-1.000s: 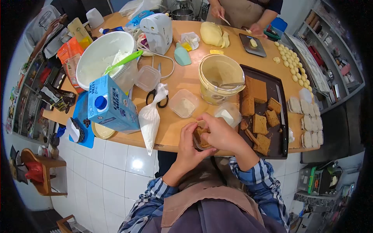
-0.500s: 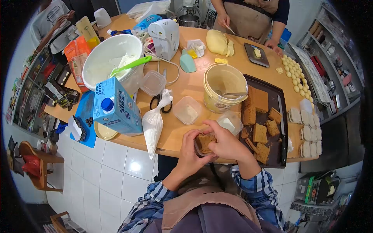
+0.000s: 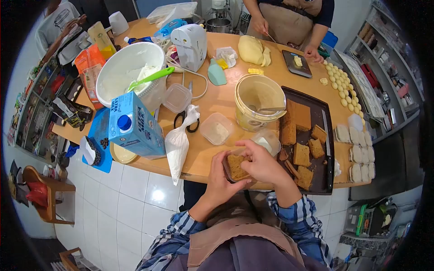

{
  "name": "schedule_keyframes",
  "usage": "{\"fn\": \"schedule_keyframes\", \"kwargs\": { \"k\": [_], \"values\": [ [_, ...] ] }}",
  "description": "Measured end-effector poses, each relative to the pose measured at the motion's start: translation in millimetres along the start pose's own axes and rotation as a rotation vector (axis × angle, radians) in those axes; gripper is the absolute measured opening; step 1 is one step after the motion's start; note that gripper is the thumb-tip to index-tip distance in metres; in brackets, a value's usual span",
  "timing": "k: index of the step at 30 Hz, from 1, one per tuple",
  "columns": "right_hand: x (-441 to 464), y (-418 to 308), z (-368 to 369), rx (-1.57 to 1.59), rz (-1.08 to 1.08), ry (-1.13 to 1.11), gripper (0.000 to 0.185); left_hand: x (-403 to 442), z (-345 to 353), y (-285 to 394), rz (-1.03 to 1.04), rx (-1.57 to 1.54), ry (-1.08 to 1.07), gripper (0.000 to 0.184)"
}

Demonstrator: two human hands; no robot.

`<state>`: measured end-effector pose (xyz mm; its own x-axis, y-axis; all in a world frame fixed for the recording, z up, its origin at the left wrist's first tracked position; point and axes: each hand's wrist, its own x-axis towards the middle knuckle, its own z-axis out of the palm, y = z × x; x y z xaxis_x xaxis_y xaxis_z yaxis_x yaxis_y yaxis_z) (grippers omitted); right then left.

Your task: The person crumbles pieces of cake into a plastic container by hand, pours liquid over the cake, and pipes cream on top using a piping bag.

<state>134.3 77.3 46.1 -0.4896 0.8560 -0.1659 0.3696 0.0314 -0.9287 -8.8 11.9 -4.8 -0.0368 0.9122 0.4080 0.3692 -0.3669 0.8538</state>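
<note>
At the table's front edge, my left hand (image 3: 217, 183) is wrapped around a small clear plastic container (image 3: 227, 174). A brown piece of sponge cake (image 3: 237, 167) lies inside it. My right hand (image 3: 262, 165) is over the container's right side, its fingers curled against the cake; some fingertips are hidden. Just beyond my hands are an open clear container (image 3: 217, 128) with pale contents and another clear container (image 3: 266, 141). To the right, a dark baking tray (image 3: 322, 167) bears a sponge block (image 3: 300, 116) and several cut pieces (image 3: 301, 155).
A filled piping bag (image 3: 179, 144), black scissors (image 3: 193, 126) and a milk carton (image 3: 138, 126) stand or lie on the left. A cream-coloured bucket (image 3: 257, 119) with a utensil stands ahead. Across the table, a person's hands (image 3: 313, 53) are near a scale (image 3: 296, 65) and dough (image 3: 251, 49).
My right fingers have shifted slightly back, and more of the cake's top shows in the container. Across the table, the other person's hand has moved closer to the scale.
</note>
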Motion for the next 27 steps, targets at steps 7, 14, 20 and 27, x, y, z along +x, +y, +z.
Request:
{"fn": "schedule_keyframes", "kwargs": {
  "k": [7, 14, 20, 27],
  "values": [
    [-1.9, -3.0, 8.4, -0.161, -0.042, -0.005, 0.054, 1.7, -2.0, -2.1, 0.068, 0.046, 0.007, 0.078],
    [-0.4, -9.7, 5.3, 0.037, 0.074, -0.102, 0.059, -0.1, -0.4, -6.8, 0.01, -0.046, 0.013, 0.067],
    [-2.1, -5.5, 5.6, -0.051, -0.018, -0.102, 0.062, 1.6, -0.8, -5.9, 0.043, -0.01, 0.035, 0.067],
    [-3.0, -5.8, 7.8, -0.172, -0.101, -0.08, 0.061, 2.0, -1.4, -4.5, 0.045, -0.013, 0.037, 0.067]
  ]
}}
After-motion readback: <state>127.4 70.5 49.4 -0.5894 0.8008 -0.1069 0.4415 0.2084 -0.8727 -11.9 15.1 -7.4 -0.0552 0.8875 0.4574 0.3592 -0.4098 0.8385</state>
